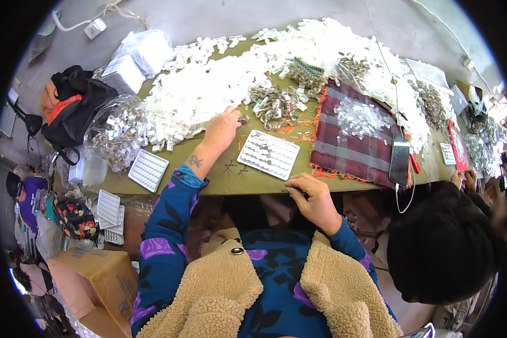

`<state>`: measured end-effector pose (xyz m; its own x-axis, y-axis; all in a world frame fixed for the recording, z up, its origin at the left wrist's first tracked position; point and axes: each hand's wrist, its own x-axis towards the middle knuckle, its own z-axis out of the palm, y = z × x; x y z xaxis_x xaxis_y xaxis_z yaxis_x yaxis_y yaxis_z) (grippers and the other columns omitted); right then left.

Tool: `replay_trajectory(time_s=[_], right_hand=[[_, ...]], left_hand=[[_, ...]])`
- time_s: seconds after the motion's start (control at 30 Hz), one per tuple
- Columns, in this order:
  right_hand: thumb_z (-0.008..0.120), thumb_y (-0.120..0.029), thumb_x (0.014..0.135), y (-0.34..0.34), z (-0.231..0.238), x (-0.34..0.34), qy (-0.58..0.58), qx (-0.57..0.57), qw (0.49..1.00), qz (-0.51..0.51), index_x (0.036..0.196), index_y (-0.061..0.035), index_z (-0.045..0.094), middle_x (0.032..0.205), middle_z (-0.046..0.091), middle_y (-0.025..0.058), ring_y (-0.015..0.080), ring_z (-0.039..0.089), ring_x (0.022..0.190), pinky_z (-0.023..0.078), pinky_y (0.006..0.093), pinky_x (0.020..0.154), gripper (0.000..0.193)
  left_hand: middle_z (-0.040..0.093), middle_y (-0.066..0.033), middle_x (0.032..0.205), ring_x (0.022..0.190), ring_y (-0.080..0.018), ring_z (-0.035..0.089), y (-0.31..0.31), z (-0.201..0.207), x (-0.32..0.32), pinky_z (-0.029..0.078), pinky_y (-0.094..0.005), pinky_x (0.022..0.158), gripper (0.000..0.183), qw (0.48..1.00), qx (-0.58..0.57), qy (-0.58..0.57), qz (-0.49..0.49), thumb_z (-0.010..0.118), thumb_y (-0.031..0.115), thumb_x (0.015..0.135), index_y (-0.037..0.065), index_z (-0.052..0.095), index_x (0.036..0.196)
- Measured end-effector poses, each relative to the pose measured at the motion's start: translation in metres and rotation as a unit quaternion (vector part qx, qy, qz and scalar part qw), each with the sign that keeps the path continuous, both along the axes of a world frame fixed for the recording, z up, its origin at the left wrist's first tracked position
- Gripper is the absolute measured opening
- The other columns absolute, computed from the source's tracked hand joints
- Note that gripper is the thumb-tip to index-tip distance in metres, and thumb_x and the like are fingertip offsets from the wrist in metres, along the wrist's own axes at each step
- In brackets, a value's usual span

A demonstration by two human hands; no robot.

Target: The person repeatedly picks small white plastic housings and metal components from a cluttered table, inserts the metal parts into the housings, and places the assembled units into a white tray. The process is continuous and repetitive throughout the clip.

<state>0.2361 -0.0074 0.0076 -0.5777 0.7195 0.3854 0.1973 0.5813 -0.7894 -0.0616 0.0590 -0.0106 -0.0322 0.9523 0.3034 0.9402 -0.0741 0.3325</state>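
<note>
My left hand (224, 128) reaches over the table to the edge of a heap of small white plastic pieces (208, 84). Its fingers are drawn together, with something small and greyish at the tips that I cannot make out. Just right of it lies a pile of small metal parts (276, 107). My right hand (314, 198) is at the table's near edge, thumb and forefinger pinched; what they hold, if anything, is too small to name. Between the hands a white tray (268, 154) with rows of round wells lies flat, some dark bits in its upper middle.
A plaid cloth (352, 152) bearing clear pieces lies to the right, with a phone (399, 160) on a white cable. Another white tray (148, 170) and a bag of parts (117, 132) are at left. A person in a black hat (445, 248) sits close on my right.
</note>
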Motion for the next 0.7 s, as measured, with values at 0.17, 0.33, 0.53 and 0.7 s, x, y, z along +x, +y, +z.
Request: replay_trajectory(time_s=[0.17,0.33,0.53,0.7], right_hand=[[0.065,0.003,0.087,0.007,0.006,-0.004,0.027,-0.156,0.987,0.019,0.096,0.0043,0.066,0.086,0.066,0.0084,0.0134,0.064,0.072,0.05,0.0255,0.065,0.009],[0.064,0.003,0.088,0.015,0.014,-0.041,0.083,-0.207,0.975,-0.001,0.1,0.0032,0.066,0.087,0.064,0.0049,0.0079,0.06,0.073,0.049,0.0237,0.065,0.012],[0.064,0.007,0.081,0.015,0.021,-0.062,0.11,0.071,0.991,0.009,0.113,-0.0027,0.066,0.1,0.062,0.0134,0.0304,0.065,0.086,0.053,0.0363,0.073,0.033],[0.066,0.003,0.08,0.014,0.017,-0.047,0.036,0.094,0.992,0.082,0.104,-0.001,0.067,0.096,0.062,0.0136,0.0329,0.065,0.083,0.054,0.037,0.072,0.025]], left_hand=[[0.067,-0.0087,0.089,0.061,-0.0144,0.065,-0.011,0.011,-0.002,0.051,-0.0263,0.054,0.019,0.934,-0.113,-0.337,0.029,0.063,0.013,0.092,-0.002,0.062,0.105],[0.066,-0.008,0.092,0.069,-0.0129,0.067,-0.059,0.031,0.018,0.053,-0.0235,0.052,0.021,0.81,-0.152,-0.565,-0.023,0.063,0.014,0.095,-0.003,0.061,0.107],[0.063,-0.0064,0.089,0.068,-0.0138,0.067,-0.113,0.048,0.047,0.053,-0.0228,0.05,0.022,0.739,-0.235,-0.629,-0.063,0.064,0.016,0.096,-0.003,0.059,0.107],[0.064,-0.0062,0.084,0.062,-0.0162,0.069,-0.125,0.038,0.054,0.054,-0.0219,0.046,0.016,0.609,-0.268,-0.74,-0.093,0.064,0.017,0.096,0.003,0.056,0.096]])
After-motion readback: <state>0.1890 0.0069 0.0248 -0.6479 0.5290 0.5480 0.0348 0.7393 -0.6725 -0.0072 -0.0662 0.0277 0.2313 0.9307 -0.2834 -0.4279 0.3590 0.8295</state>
